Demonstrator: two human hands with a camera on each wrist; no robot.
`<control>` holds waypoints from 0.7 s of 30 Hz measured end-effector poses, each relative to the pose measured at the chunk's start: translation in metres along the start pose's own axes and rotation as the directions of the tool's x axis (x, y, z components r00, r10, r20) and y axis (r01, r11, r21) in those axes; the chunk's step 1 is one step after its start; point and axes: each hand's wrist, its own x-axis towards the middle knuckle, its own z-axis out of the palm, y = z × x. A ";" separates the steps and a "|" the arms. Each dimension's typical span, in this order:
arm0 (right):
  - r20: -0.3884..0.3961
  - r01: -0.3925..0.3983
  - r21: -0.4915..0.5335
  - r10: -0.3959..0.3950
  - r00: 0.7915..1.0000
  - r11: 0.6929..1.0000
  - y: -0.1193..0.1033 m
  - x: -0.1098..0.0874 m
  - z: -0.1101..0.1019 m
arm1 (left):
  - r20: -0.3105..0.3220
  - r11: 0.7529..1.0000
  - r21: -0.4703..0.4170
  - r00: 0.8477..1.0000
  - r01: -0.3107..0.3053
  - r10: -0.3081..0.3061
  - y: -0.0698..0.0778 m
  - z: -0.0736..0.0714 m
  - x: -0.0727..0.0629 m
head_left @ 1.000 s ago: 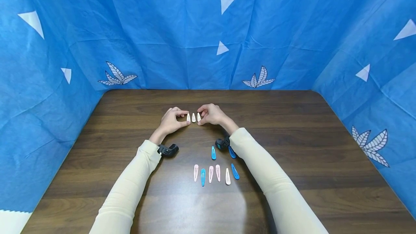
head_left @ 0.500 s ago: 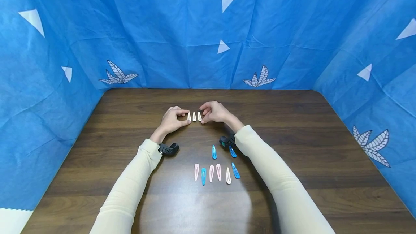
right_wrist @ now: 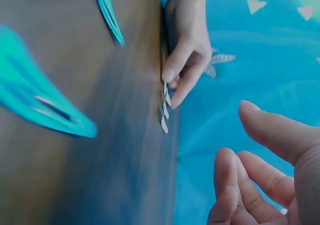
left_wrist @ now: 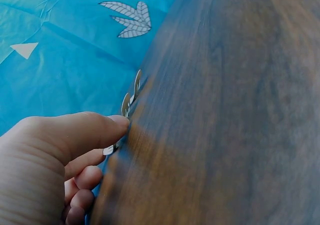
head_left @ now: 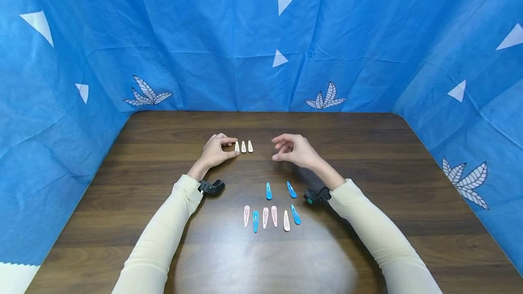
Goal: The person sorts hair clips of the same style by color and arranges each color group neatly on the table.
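Three cream snap hair clips stand side by side in a short row at the back middle of the table. My left hand (head_left: 214, 150) pinches the leftmost cream clip (head_left: 237, 147) end to end, between thumb and index finger. Beside it lie the middle cream clip (head_left: 243, 147) and the right cream clip (head_left: 250, 146), touched by neither hand. In the left wrist view my thumb (left_wrist: 95, 132) partly covers the pinched clip. My right hand (head_left: 297, 149) hovers to the right of the row, fingers loosely bent, thumb apart, holding nothing.
Nearer the front lie several more clips: blue ones (head_left: 268, 191) (head_left: 292, 189), pink ones (head_left: 265, 218), and a pale one (head_left: 286, 221). A blue cloth (head_left: 233, 35) with white prints walls the wooden table (head_left: 388, 158) at the back and sides.
My right hand has let go of the right cream clip and moved off to the right, uncovering a blue clip. My left hand keeps its place on the leftmost cream clip.
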 end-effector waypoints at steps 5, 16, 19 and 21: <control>-0.053 0.034 0.031 -0.033 0.998 0.999 0.002 -0.038 -0.002 | 0.003 1.000 -0.004 1.000 0.005 -0.005 -0.002 0.002 0.000; -0.109 0.070 0.024 -0.067 0.992 0.997 0.007 -0.105 0.007 | -0.001 1.000 -0.009 1.000 -0.001 0.001 -0.002 0.001 0.000; -0.108 0.111 0.016 -0.108 0.988 0.994 0.009 -0.116 0.012 | -0.003 1.000 -0.011 1.000 -0.002 0.002 -0.002 0.001 0.000; -0.107 0.136 0.010 -0.134 0.985 0.991 0.010 -0.123 0.016 | -0.003 1.000 -0.008 1.000 -0.004 0.004 -0.002 0.001 0.000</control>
